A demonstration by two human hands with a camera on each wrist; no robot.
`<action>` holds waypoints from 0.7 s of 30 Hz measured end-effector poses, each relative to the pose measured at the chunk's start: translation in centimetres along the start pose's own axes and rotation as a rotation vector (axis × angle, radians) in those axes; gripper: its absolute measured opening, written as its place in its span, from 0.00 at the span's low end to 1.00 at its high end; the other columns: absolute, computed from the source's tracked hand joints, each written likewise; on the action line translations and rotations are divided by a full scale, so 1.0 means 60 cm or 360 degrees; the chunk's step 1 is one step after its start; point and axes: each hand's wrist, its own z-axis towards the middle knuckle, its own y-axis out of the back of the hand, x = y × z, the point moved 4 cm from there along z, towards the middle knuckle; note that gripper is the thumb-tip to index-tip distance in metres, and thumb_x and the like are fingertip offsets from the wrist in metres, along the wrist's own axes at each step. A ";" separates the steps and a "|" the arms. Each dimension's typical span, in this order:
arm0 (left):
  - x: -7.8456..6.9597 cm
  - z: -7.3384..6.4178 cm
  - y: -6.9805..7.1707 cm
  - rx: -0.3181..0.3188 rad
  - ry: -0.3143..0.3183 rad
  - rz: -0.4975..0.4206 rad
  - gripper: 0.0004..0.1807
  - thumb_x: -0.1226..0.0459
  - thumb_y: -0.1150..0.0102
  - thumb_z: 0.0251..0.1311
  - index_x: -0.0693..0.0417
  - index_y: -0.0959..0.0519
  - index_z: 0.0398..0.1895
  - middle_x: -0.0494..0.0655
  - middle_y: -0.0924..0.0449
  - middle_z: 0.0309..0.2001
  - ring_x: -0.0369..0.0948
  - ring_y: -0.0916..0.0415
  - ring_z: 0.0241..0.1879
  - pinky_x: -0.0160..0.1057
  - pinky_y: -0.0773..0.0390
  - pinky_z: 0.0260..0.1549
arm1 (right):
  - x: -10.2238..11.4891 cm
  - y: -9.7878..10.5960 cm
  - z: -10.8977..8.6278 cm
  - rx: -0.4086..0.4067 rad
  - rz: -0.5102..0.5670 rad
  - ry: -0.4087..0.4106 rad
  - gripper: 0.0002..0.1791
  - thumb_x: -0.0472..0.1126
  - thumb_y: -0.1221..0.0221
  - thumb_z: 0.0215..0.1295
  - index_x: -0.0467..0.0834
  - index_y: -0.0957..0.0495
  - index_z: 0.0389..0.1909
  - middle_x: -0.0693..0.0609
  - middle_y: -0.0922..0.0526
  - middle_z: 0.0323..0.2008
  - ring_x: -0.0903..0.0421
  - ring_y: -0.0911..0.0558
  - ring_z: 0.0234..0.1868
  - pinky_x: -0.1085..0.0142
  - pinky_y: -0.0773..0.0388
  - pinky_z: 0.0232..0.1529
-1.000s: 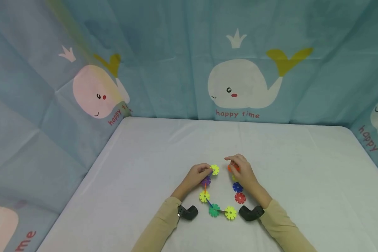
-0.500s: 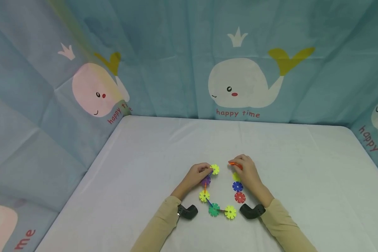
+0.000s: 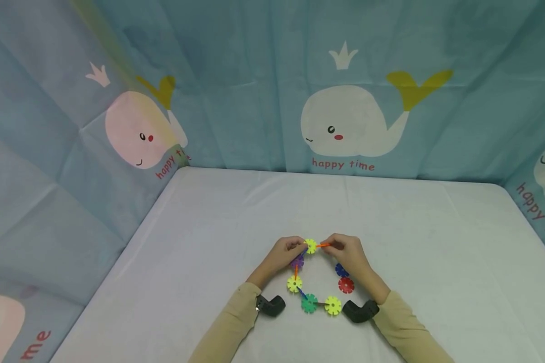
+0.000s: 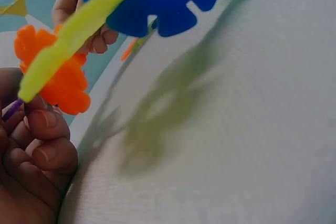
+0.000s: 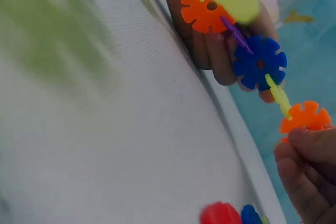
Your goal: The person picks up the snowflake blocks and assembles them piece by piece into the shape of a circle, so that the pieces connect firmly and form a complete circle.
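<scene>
My left hand (image 3: 282, 254) grips a chain of notched interlocking plastic discs near its purple disc (image 3: 297, 261). In the right wrist view its fingers lie behind a blue disc (image 5: 260, 62) of that chain. A yellow disc (image 3: 310, 246) forms the far end. My right hand (image 3: 350, 253) pinches an orange disc (image 5: 307, 115) between thumb and fingers, its edge meeting the yellow one. The chain runs down through another yellow disc (image 3: 294, 284) and a green disc (image 3: 309, 303) to a last yellow disc (image 3: 333, 306). In the left wrist view a blue disc (image 4: 163, 6) looms close.
Under my right hand lie a loose blue disc (image 3: 342, 270) and a red disc (image 3: 346, 285). Each wrist wears a black device (image 3: 270, 306). The white table (image 3: 236, 201) ends at a blue curtain (image 3: 254, 101) printed with whales.
My right hand has picked up the orange disc from the right-hand row and carried it left to the chain's yellow end. My left hand has stayed almost still.
</scene>
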 end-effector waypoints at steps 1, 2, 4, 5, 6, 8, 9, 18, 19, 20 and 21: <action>0.000 0.000 0.000 0.0006 0.0001 -0.0002 0.10 0.68 0.52 0.63 0.68 0.25 0.31 0.42 0.32 0.16 0.33 0.39 0.14 0.29 0.37 0.17 | -0.002 -0.001 -0.001 -0.0001 0.0040 -0.0016 0.05 0.29 0.37 0.50 0.41 0.20 0.25 0.50 0.19 0.27 0.59 0.21 0.30 0.67 0.25 0.30; 0.000 0.000 0.000 0.0014 0.0001 -0.0004 0.10 0.68 0.52 0.63 0.68 0.25 0.31 0.42 0.32 0.16 0.33 0.39 0.15 0.29 0.37 0.18 | -0.004 -0.001 -0.001 -0.0001 0.0081 -0.0033 0.04 0.29 0.37 0.50 0.41 0.20 0.25 0.50 0.19 0.27 0.59 0.21 0.29 0.67 0.25 0.30; 0.000 0.000 -0.001 0.0022 0.0017 -0.0013 0.10 0.68 0.52 0.63 0.68 0.25 0.32 0.42 0.31 0.16 0.33 0.38 0.15 0.30 0.37 0.18 | -0.007 -0.003 -0.003 0.0007 0.0163 -0.0064 0.05 0.28 0.37 0.50 0.40 0.20 0.25 0.49 0.19 0.28 0.59 0.21 0.28 0.67 0.25 0.29; 0.000 0.000 -0.001 0.0024 0.0022 -0.0015 0.10 0.68 0.52 0.63 0.68 0.24 0.32 0.41 0.31 0.16 0.33 0.38 0.15 0.29 0.37 0.18 | -0.008 -0.004 -0.003 0.0012 0.0193 -0.0073 0.05 0.27 0.38 0.50 0.40 0.20 0.25 0.48 0.19 0.27 0.59 0.21 0.28 0.67 0.25 0.28; 0.000 0.000 -0.001 0.0025 0.0023 -0.0013 0.10 0.68 0.52 0.63 0.68 0.24 0.32 0.41 0.31 0.16 0.33 0.38 0.15 0.29 0.37 0.19 | -0.009 -0.005 -0.004 0.0015 0.0215 -0.0084 0.05 0.27 0.38 0.50 0.39 0.20 0.24 0.47 0.19 0.27 0.59 0.21 0.27 0.68 0.25 0.27; -0.001 0.000 0.000 0.0030 0.0017 -0.0006 0.10 0.68 0.52 0.63 0.69 0.24 0.32 0.41 0.32 0.16 0.32 0.39 0.15 0.29 0.36 0.19 | -0.010 -0.006 -0.004 0.0019 0.0239 -0.0087 0.05 0.26 0.38 0.50 0.39 0.20 0.24 0.46 0.19 0.27 0.59 0.21 0.26 0.68 0.25 0.26; -0.001 0.000 0.000 0.0030 0.0008 0.0001 0.10 0.68 0.52 0.63 0.69 0.24 0.32 0.41 0.32 0.16 0.32 0.39 0.15 0.29 0.36 0.19 | -0.010 -0.007 -0.004 0.0022 0.0241 -0.0081 0.05 0.26 0.38 0.50 0.38 0.20 0.24 0.45 0.19 0.26 0.59 0.21 0.26 0.68 0.25 0.26; -0.003 -0.002 -0.002 0.0028 -0.0100 0.0027 0.09 0.70 0.52 0.63 0.70 0.25 0.30 0.42 0.33 0.17 0.31 0.40 0.16 0.30 0.36 0.21 | 0.025 -0.002 -0.001 0.0053 0.0323 0.0072 0.05 0.20 0.40 0.47 0.31 0.22 0.24 0.40 0.19 0.27 0.47 0.20 0.27 0.68 0.25 0.28; -0.003 -0.002 -0.002 0.0024 -0.0109 0.0036 0.09 0.70 0.52 0.63 0.70 0.25 0.30 0.42 0.33 0.17 0.31 0.40 0.16 0.30 0.36 0.21 | 0.031 -0.001 -0.001 0.0061 0.0335 0.0091 0.05 0.19 0.40 0.46 0.30 0.22 0.24 0.38 0.20 0.26 0.46 0.20 0.26 0.68 0.25 0.28; -0.003 -0.002 -0.002 0.0022 -0.0123 0.0047 0.09 0.71 0.52 0.62 0.70 0.25 0.30 0.42 0.33 0.17 0.31 0.40 0.17 0.30 0.36 0.22 | 0.036 -0.001 -0.001 0.0070 0.0351 0.0098 0.05 0.19 0.40 0.46 0.29 0.22 0.24 0.38 0.20 0.26 0.45 0.20 0.25 0.68 0.24 0.27; -0.003 -0.002 -0.002 0.0020 -0.0135 0.0055 0.09 0.71 0.52 0.62 0.70 0.25 0.30 0.42 0.33 0.18 0.31 0.40 0.17 0.30 0.36 0.22 | 0.040 0.000 0.000 0.0079 0.0369 0.0111 0.05 0.18 0.41 0.46 0.29 0.23 0.24 0.37 0.20 0.26 0.45 0.20 0.25 0.67 0.24 0.27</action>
